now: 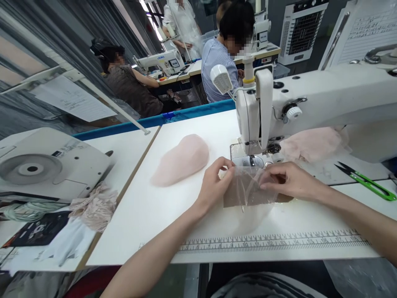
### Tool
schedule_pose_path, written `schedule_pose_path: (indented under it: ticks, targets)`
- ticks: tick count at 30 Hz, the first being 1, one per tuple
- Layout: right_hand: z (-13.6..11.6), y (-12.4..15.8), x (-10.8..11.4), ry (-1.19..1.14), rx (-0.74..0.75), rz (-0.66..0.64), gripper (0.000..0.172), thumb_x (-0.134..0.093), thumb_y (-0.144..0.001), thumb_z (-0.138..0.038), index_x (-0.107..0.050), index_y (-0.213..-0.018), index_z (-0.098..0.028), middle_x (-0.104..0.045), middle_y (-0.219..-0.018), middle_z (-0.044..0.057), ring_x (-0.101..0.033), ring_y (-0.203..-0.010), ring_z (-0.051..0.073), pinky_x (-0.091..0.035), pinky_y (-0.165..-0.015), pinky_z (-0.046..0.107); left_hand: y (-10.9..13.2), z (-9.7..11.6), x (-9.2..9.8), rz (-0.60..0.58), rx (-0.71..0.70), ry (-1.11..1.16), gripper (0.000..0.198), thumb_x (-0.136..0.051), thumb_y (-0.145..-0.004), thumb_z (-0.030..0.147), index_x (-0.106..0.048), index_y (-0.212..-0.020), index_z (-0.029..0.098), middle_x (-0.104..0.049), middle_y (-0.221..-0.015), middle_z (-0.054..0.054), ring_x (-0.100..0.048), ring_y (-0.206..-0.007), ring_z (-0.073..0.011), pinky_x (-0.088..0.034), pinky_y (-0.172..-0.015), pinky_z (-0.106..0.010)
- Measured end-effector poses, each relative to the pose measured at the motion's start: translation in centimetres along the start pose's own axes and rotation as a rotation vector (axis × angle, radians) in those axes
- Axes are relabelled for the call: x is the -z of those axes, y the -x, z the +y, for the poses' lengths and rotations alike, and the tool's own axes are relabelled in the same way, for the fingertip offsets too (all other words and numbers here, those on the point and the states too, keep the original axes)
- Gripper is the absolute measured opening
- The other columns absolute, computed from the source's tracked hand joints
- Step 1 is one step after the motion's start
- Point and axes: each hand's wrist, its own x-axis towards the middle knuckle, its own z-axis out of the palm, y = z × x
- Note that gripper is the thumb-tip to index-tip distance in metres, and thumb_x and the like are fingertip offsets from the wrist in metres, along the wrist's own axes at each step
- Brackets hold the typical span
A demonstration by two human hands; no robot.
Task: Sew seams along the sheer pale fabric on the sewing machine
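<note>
A thin, see-through piece of sheer fabric point(248, 182) lies in front of the sewing machine's point(249, 111) presser foot, with its lower part spreading over the white table. My left hand point(215, 182) pinches its left edge between thumb and fingers, close to the needle plate point(240, 159). On the other side, my right hand point(290, 180) is closed on the right part of the same piece, just right of the foot. A pale pink sheer bundle point(182, 159) rests on the table left of my left hand. Another pink bundle point(313, 142) lies under the machine arm.
Green-handled thread snips point(367, 182) lie at the right. A printed ruler strip point(269, 244) runs along the table's front edge. At the left stand another machine point(52, 165) and a heap of pinkish fabric strips point(96, 207). Several people are at machines behind the blue edge point(192, 109).
</note>
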Motion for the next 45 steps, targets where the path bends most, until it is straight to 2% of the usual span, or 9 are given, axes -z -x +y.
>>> schedule_pose_path:
  ticks: [3, 7, 13, 17, 24, 29, 34, 40, 45]
  targets:
    - [-0.1, 0.0, -0.4, -0.238, -0.12, -0.082, 0.024, -0.06, -0.083, -0.042, -0.07, -0.081, -0.021, -0.047, -0.051, -0.005, -0.042, -0.043, 0.009, -0.032, -0.041, 0.023, -0.2, 0.2, 0.4, -0.139, 0.17, 0.302, 0.012, -0.049, -0.09, 0.031, -0.049, -0.093, 0.019, -0.061, -0.103, -0.004, -0.062, -0.071, -0.0117, -0.049, -0.064, -0.025]
    - [-0.4, -0.1, -1.2, -0.456, -0.2, -0.173, 0.025, -0.06, -0.083, -0.043, -0.069, -0.087, -0.02, -0.051, -0.049, -0.006, -0.034, -0.032, 0.006, -0.026, -0.034, 0.022, -0.1, 0.8, 0.5, -0.403, 0.284, 0.314, 0.058, -0.069, -0.077, 0.037, -0.043, -0.128, 0.026, -0.059, -0.113, -0.008, -0.057, -0.055, -0.0084, -0.046, -0.05, -0.023]
    - [-0.4, 0.0, -1.6, -0.507, -0.156, -0.218, 0.025, -0.057, -0.086, -0.042, -0.068, -0.089, -0.02, -0.055, -0.047, -0.004, -0.039, -0.033, 0.007, -0.028, -0.036, 0.021, -0.2, 0.3, 0.0, -0.468, 0.226, 0.324, 0.029, -0.071, -0.074, 0.025, -0.063, -0.1, 0.017, -0.064, -0.097, -0.005, -0.06, -0.091, -0.0196, -0.048, -0.08, -0.031]
    - [-0.7, 0.0, -1.7, -0.514, -0.152, -0.195, 0.025, -0.059, -0.084, -0.043, -0.067, -0.087, -0.02, -0.06, -0.059, -0.001, -0.056, -0.054, 0.013, -0.038, -0.045, 0.023, -0.2, 0.1, 0.0, -0.476, 0.289, 0.339, 0.022, -0.07, -0.074, 0.024, -0.063, -0.092, 0.015, -0.065, -0.087, -0.003, -0.061, -0.082, -0.0164, -0.048, -0.073, -0.027]
    - [-1.0, 0.2, -1.7, -0.294, -0.064, -0.051, 0.023, -0.066, -0.074, -0.025, -0.06, -0.097, -0.023, -0.045, -0.064, -0.006, -0.045, -0.057, 0.01, -0.036, -0.051, 0.023, 0.0, 1.2, -0.3, -0.597, 0.364, 0.467, 0.022, -0.067, -0.079, 0.031, -0.056, -0.088, 0.014, -0.059, -0.064, 0.003, -0.055, -0.043, -0.0082, -0.03, -0.04, -0.017]
    - [-0.2, 0.4, -0.7, -0.359, -0.133, -0.072, 0.038, -0.062, -0.077, -0.023, -0.052, -0.114, -0.022, -0.044, -0.058, -0.008, -0.045, -0.053, 0.011, -0.036, -0.05, 0.024, 0.0, 1.1, 0.0, -0.539, 0.378, 0.459, 0.01, -0.057, -0.084, 0.023, -0.051, -0.081, 0.015, -0.058, -0.056, 0.002, -0.048, -0.043, -0.0067, -0.033, -0.042, -0.017]
    - [0.2, 0.0, -0.4, -0.341, -0.204, -0.031, 0.028, -0.068, -0.075, -0.031, -0.059, -0.098, -0.02, -0.059, -0.068, -0.002, -0.057, -0.064, 0.015, -0.044, -0.058, 0.028, -0.1, 0.8, 0.1, -0.547, 0.38, 0.395, 0.021, -0.062, -0.082, 0.033, -0.05, -0.083, 0.016, -0.054, -0.058, 0.004, -0.045, -0.046, -0.0076, -0.034, -0.045, -0.019]
    - [-1.1, -0.1, -1.2, -0.408, -0.224, 0.008, 0.017, -0.068, -0.074, -0.03, -0.064, -0.087, -0.02, -0.066, -0.07, 0.0, -0.06, -0.059, 0.013, -0.047, -0.052, 0.025, 0.3, 0.6, -1.1, -0.338, 0.211, 0.21, 0.027, -0.073, -0.075, 0.037, -0.056, -0.078, 0.016, -0.051, -0.063, 0.004, -0.043, -0.055, -0.0071, -0.032, -0.051, -0.018]
    - [-1.3, 0.1, -1.7, -0.499, -0.276, 0.015, 0.019, -0.067, -0.077, -0.035, -0.062, -0.089, -0.021, -0.068, -0.074, 0.0, -0.061, -0.052, 0.012, -0.048, -0.043, 0.023, 0.7, 0.6, -1.5, -0.278, 0.015, 0.048, 0.013, -0.065, -0.083, 0.03, -0.068, -0.089, 0.018, -0.068, -0.079, 0.0, -0.058, -0.065, -0.0113, -0.042, -0.059, -0.02]
